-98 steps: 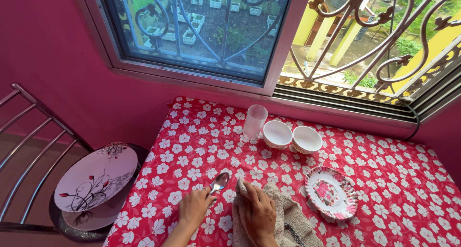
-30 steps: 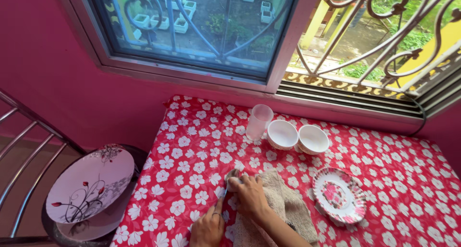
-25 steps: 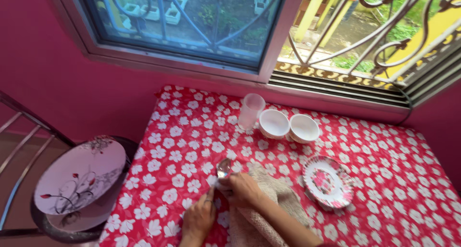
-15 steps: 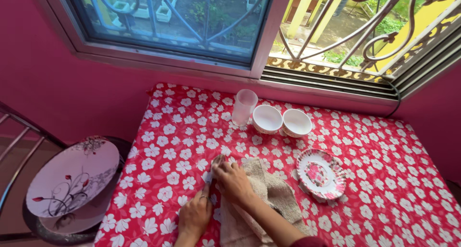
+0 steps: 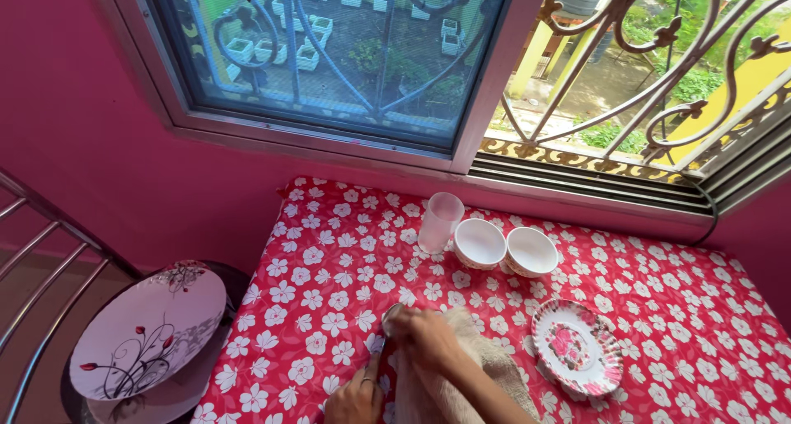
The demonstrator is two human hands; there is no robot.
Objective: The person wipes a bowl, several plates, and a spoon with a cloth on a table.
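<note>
Red floral tablecloth (image 5: 659, 292) below a pink-walled window (image 5: 346, 53); left hand (image 5: 356, 398) grip clamped on spoon (image 5: 386, 329), right hand (image 5: 424, 339) clamped on cloth (image 5: 494, 370).

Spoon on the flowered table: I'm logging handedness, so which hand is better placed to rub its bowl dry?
Probably the right hand: it lies on the cloth at the spoon bowl. The left hand grips the handle.

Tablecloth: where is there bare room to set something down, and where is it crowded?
Free: the left part of the tablecloth, between the tumbler and its left edge; also the far right corner beyond the small plate. Crowded: near the window, tumbler and two bowls; the front, hands with cloth.
</note>
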